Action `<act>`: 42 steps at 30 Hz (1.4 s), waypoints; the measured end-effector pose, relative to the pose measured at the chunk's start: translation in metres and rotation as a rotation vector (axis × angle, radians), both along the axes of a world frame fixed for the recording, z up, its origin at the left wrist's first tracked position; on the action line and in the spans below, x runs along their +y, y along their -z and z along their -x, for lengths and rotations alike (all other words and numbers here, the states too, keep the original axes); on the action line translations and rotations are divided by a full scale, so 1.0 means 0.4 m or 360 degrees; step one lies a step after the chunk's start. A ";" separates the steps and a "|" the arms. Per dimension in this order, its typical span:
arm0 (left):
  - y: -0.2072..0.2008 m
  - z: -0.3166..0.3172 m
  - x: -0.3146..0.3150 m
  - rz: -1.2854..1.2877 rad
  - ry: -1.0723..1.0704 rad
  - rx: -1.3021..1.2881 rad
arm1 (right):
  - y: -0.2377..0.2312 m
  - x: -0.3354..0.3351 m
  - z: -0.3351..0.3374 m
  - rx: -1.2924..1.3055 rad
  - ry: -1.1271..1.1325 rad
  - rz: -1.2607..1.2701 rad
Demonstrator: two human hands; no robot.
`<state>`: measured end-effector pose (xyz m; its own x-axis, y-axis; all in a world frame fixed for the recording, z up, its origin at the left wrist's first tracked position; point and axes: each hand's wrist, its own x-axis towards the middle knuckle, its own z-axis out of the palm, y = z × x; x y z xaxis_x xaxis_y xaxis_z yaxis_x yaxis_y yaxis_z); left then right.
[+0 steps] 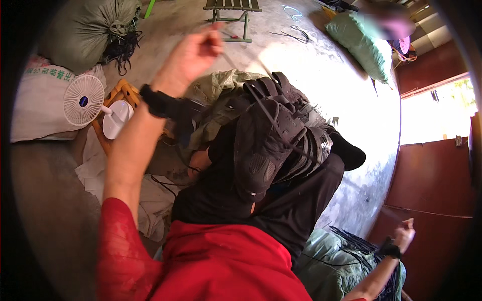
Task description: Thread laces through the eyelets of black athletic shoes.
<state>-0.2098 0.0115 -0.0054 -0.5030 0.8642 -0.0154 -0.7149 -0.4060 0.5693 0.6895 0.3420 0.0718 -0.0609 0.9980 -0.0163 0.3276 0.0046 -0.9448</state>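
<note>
A black mesh shoe upper (263,135) lies across my lap, on top of several more black uppers (311,143) in a pile. My left hand (203,47) is raised far out at upper left, its fingers pinched together. From it a black lace (271,118) runs slantwise down over the upper, partly blurred. My right hand (404,235) is held out at lower right, also pinched. A faint streak of the lace leads to it. Both wrists wear black bands.
A white fan (84,100) stands on a yellow wooden stool (123,93) to the left, before stuffed sacks (85,35). A folding stool (232,6) is ahead. At right are a pale green sack (361,42) and a red-brown door (432,175); dark cords lie over a green bundle (326,256).
</note>
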 end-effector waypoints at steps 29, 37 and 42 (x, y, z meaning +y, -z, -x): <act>0.110 -0.392 -0.040 0.0849 0.0139 0.1343 | 0.220 -0.518 1.332 -0.0583 -0.1420 0.0144; 0.108 -0.476 -0.048 0.0872 -0.0373 0.2193 | 0.198 -0.495 1.359 -0.0868 -0.1615 -0.0130; 0.133 -0.489 -0.072 0.0890 -0.0607 0.2324 | 0.203 -0.555 1.384 -0.1537 -0.1610 -0.1322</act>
